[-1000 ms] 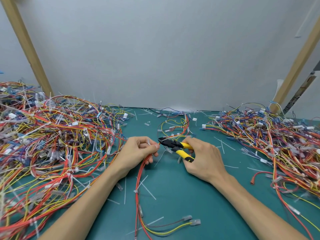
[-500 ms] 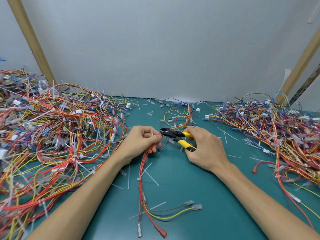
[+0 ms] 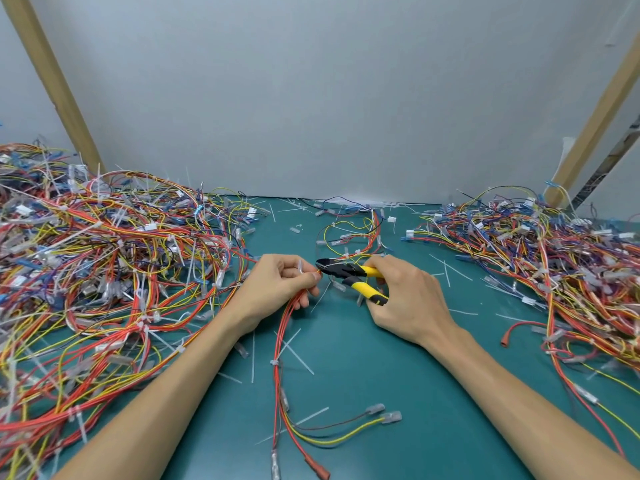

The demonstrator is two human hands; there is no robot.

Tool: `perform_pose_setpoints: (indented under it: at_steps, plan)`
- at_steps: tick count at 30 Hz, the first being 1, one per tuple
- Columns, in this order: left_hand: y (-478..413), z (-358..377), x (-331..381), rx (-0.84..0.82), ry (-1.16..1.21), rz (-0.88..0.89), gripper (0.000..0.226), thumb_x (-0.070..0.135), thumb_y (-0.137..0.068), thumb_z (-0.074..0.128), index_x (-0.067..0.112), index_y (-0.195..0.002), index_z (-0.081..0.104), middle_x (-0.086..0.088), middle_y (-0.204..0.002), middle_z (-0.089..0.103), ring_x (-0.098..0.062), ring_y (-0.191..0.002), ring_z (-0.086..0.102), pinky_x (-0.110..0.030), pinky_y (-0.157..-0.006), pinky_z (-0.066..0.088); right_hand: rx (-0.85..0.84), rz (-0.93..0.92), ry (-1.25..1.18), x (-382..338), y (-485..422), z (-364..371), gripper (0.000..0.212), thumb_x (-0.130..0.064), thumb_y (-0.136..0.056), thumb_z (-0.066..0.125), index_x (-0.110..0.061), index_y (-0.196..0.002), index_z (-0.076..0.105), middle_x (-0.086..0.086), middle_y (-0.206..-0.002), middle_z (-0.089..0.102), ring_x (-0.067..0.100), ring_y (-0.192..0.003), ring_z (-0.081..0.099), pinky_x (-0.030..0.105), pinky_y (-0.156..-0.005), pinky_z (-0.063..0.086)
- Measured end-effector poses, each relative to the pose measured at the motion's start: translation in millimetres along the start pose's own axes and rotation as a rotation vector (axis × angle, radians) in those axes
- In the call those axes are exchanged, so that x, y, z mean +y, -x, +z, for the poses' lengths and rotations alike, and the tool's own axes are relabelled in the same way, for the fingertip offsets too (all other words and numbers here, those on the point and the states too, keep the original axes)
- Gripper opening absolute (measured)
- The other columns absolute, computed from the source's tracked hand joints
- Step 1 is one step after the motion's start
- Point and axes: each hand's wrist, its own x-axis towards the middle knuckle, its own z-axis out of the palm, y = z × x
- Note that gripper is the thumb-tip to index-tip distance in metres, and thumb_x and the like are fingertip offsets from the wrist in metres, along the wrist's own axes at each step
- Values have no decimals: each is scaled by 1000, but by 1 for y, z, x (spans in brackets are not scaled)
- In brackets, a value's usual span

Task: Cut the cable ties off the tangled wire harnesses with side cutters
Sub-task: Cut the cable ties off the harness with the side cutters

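My left hand [image 3: 277, 289] grips a thin harness of red, orange and yellow wires [image 3: 282, 368] that trails down the green mat toward me. A white cable tie [image 3: 300, 268] sticks up between its fingers. My right hand [image 3: 405, 299] holds yellow-handled side cutters [image 3: 349, 275]. The black jaws point left and sit right at the tie by my left fingertips. A second white tie [image 3: 274, 362] wraps the harness lower down.
A big tangled wire pile [image 3: 104, 271] fills the left of the green mat [image 3: 363, 358]. Another pile [image 3: 536, 258] covers the right. A smaller harness [image 3: 353, 233] lies behind my hands. Cut tie scraps [image 3: 294, 351] litter the mat. Wooden posts lean at both back corners.
The view tilted slightly, so more of the harness's near end shows. Both hands stay together at the same spot, the cutter jaws still at the tie in my left hand.
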Motion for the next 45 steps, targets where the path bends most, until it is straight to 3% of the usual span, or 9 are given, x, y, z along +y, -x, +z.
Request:
perform_pose_setpoints:
  at_steps: [9, 17, 22, 30, 36, 42, 45]
  plan:
    - [-1, 0, -2, -3, -19, 7, 11, 6, -91, 65, -5, -88, 66, -9, -65, 68, -13, -45, 54, -19, -44, 44, -19, 35, -34, 3, -1, -1, 19, -40, -73, 60, -26, -83, 53, -9, -64, 54, 18, -67, 54, 32, -61, 49]
    - [-3, -2, -4, -1, -25, 15, 12, 6, -91, 64, -5, -88, 65, -9, -65, 68, -13, -44, 54, -19, -44, 44, -11, -15, -64, 3, -2, 2, 26, -43, -76, 61, -33, -99, 55, -10, -83, 57, 15, -80, 54, 31, -65, 46]
    - [-3, -1, -5, -8, -27, 14, 11, 6, -91, 65, -4, -87, 66, -10, -66, 69, -13, -45, 54, -19, -44, 44, -28, -7, -24, 3, -1, 1, 22, -46, -71, 53, -30, -83, 45, -11, -69, 51, 17, -67, 48, 29, -56, 37]
    - [-4, -2, -6, -16, -29, 16, 8, 6, -91, 65, 0, -86, 67, -10, -66, 69, -13, -45, 55, -19, -45, 45, -21, 17, -30, 3, -2, 0, 19, -43, -72, 57, -27, -78, 47, -8, -63, 52, 21, -64, 50, 30, -57, 45]
    - [-4, -1, -4, -15, -22, 8, 8, 6, -91, 65, -1, -87, 66, -9, -66, 69, -12, -44, 54, -19, -45, 44, -22, 11, -21, 4, 0, 1, 20, -43, -73, 57, -29, -82, 47, -10, -65, 50, 19, -66, 51, 30, -57, 44]
    - [-5, -3, -4, -7, 24, 0, 10, 4, -91, 64, -5, -90, 65, -8, -64, 68, -11, -44, 54, -18, -44, 44, 24, -24, -28, 3, -2, 3, 30, -37, -75, 65, -30, -103, 56, -13, -85, 56, 17, -81, 53, 28, -64, 40]
    - [-5, -4, -5, -22, 26, -5, 8, 4, -91, 63, -4, -89, 65, -8, -65, 68, -11, -44, 54, -18, -44, 44, 14, -18, -30, 3, -1, 2, 21, -39, -74, 64, -31, -92, 55, -12, -76, 55, 16, -73, 51, 28, -60, 39]
